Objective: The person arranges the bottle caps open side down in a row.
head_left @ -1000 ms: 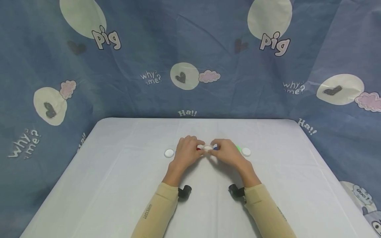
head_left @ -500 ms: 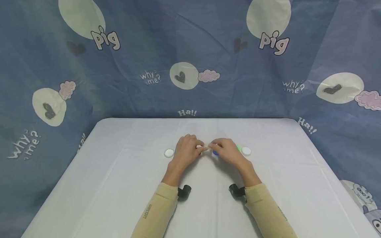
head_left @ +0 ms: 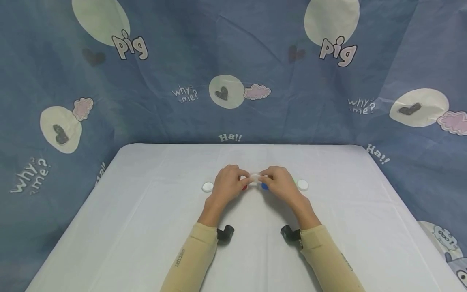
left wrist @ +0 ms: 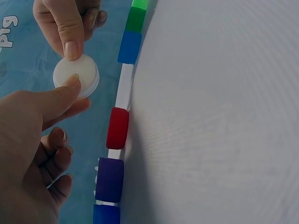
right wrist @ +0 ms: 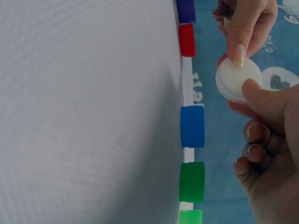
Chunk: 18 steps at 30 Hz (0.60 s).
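Observation:
Both hands pinch one round white disc (head_left: 254, 178) between thumbs and fingers, held up off the table. The left hand (head_left: 227, 184) grips its left side and the right hand (head_left: 280, 184) its right side. In the left wrist view the thumbs press on the flat face of the disc (left wrist: 77, 74); the right wrist view shows the same disc (right wrist: 237, 77). Near the left hand stands a red cap (left wrist: 117, 128); near the right hand is a blue cap (right wrist: 192, 126).
A white disc (head_left: 208, 187) lies left of the hands, another white disc (head_left: 303, 185) right. A purple cap (left wrist: 110, 179) and another blue cap (left wrist: 106, 214) continue the row leftward; a green cap (right wrist: 192, 182) and light green cap (right wrist: 190, 217) stand rightward. The table (head_left: 251, 251) is white.
The held disc has been tilted and turned between the fingers, and both hands have risen slightly. Red and blue caps show below them. The side discs have not moved.

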Motion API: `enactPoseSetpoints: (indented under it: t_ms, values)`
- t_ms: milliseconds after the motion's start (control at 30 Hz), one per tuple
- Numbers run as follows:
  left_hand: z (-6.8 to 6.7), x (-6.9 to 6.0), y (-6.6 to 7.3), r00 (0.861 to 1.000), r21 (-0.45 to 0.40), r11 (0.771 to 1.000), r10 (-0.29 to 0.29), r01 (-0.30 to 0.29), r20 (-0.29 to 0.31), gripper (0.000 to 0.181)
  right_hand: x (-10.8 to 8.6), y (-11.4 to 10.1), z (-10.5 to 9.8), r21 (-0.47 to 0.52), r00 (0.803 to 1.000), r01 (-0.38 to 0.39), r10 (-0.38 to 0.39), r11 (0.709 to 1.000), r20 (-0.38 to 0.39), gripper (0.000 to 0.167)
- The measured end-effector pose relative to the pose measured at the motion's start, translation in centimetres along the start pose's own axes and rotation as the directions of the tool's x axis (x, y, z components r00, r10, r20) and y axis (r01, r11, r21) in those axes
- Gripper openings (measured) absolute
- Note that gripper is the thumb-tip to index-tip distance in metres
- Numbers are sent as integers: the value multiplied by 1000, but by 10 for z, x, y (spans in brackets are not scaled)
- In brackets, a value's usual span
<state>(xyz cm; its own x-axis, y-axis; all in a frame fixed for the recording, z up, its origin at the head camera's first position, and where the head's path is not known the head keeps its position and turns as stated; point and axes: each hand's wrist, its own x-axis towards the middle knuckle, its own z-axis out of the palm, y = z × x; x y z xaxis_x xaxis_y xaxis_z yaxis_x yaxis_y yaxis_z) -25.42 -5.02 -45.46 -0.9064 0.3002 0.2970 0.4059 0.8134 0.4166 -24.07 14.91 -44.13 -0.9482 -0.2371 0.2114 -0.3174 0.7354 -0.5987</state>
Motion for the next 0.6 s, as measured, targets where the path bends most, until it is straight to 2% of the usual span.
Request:
enactPoseSetpoints:
  t_ms: [233,467,600]
  values:
    - [1,0,2,1000,20,1000,19,-19,17,20,0,2,2,21,999,-36,36,999,11,20]
    - [1,0,3,997,80,993,82,-83,16,28,0,3,1,136,989,-124,111,983,95,25]
    - [0,0,3,993,64,991,120,-120,1,36,0,2,-1,177,982,-158,135,971,134,33]
